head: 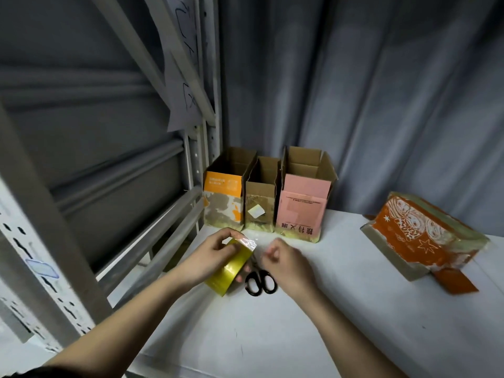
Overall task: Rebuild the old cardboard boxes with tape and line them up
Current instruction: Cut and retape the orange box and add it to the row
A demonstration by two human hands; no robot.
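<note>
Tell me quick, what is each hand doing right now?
Left hand: grips the yellow tape roll.
Right hand: fingers curled, apparently pinching the clear tape end; blurred, so not certain.

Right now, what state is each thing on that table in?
Orange-top box: upright, top open, first in the row.
Brown box: upright, top open, middle of the row.
Pink box: upright, flaps open, end of the row.
Orange box: apart from the row, tilted.
Tape roll: held by the left hand, end peeled up.
Right hand: fingers curled at the tape end.
Scissors: lying closed on the table.
</note>
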